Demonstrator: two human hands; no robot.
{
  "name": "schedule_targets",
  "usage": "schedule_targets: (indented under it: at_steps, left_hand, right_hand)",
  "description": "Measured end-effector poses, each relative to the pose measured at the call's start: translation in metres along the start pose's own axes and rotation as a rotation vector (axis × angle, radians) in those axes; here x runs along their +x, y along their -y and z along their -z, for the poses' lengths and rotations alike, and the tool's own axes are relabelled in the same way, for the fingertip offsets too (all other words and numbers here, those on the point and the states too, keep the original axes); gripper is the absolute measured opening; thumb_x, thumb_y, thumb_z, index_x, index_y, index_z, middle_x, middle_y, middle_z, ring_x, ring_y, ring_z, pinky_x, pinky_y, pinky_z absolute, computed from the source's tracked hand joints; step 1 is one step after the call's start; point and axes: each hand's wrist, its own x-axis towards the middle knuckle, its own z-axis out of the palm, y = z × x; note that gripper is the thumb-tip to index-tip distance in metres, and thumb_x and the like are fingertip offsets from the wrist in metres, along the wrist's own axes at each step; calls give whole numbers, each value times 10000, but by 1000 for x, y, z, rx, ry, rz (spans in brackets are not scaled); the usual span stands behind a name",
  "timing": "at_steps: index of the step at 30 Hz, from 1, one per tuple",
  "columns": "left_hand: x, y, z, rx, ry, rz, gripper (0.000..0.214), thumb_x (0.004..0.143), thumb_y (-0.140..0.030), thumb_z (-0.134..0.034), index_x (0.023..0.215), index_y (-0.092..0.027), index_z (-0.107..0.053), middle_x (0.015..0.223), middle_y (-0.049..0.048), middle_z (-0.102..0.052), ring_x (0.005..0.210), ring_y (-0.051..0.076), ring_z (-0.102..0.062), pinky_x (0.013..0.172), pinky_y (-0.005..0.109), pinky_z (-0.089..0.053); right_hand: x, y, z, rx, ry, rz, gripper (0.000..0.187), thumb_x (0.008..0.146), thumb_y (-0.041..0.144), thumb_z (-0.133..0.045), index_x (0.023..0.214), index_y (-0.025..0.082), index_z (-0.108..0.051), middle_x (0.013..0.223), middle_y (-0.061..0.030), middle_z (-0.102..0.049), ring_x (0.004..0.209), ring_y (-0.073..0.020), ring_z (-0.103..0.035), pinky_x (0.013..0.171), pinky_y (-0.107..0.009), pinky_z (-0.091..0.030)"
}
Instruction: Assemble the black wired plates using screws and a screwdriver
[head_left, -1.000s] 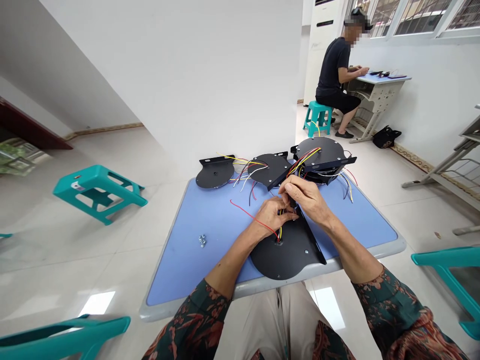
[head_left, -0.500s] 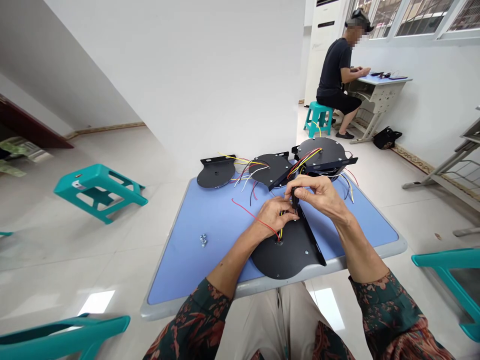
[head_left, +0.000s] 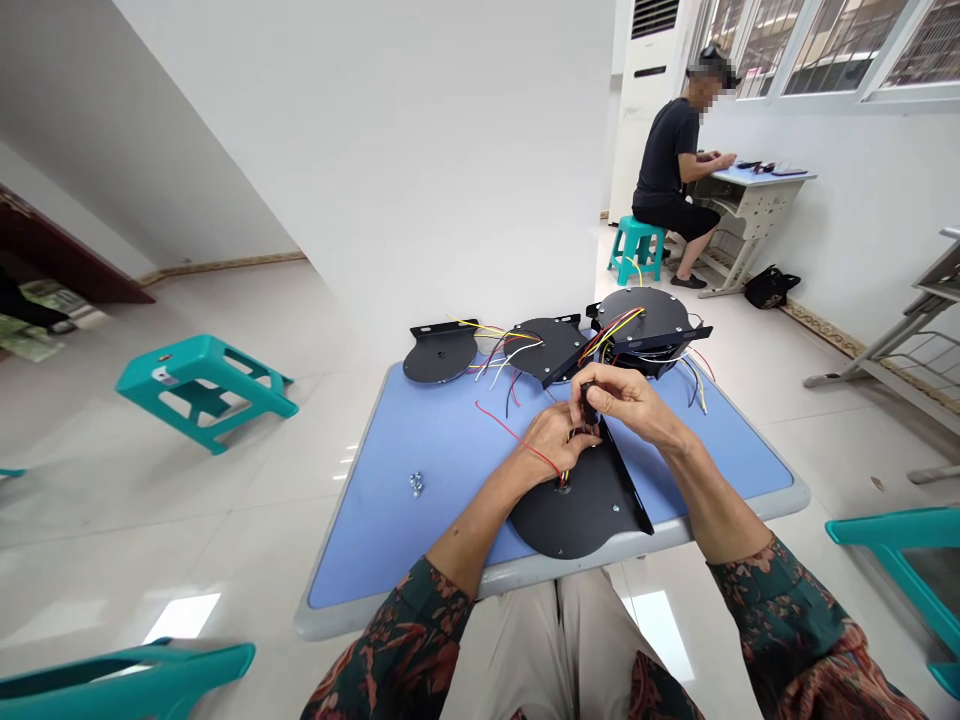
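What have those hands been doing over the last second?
The right hand has lifted up and away from the left, and its fingers now pinch a small black part upright. The left hand stays among the thin coloured wires above the round black metal plate, which hasn't moved.

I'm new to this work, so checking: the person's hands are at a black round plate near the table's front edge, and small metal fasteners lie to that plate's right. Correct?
Not quite: the head view shows the small metal fasteners to the left of the black round plate, not its right. The left hand and right hand are at that plate, as you said.
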Motion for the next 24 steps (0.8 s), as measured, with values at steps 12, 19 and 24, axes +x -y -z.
schedule_targets:
  at_steps: [12,19,24]
  left_hand:
    - [3,3,-4,-188,41,86,28,782,-169,-694,804,-169,-678,837,25,-722,844,208,-674,826,332,-550]
    - [-1,3,0,-98,144,102,283,725,-159,-666,1008,-155,-678,1052,81,-728,994,288,-672,884,398,-550]
    - [-1,4,-1,-59,122,98,283,749,-170,-650,1028,-128,-665,1019,101,-726,943,286,-665,849,390,-545]
  right_hand:
    - [29,4,-11,387,264,-240,393,902,521,-646,867,130,-631,483,79,-486,372,-43,-285,404,-191,-229]
    - [18,6,-35,264,-47,-206,428,922,576,-576,749,186,-530,422,131,-290,385,-45,-136,378,-203,-111]
    - [14,7,-57,64,-439,-52,462,931,606,-543,695,218,-452,472,102,-348,406,-58,-241,394,-212,-214]
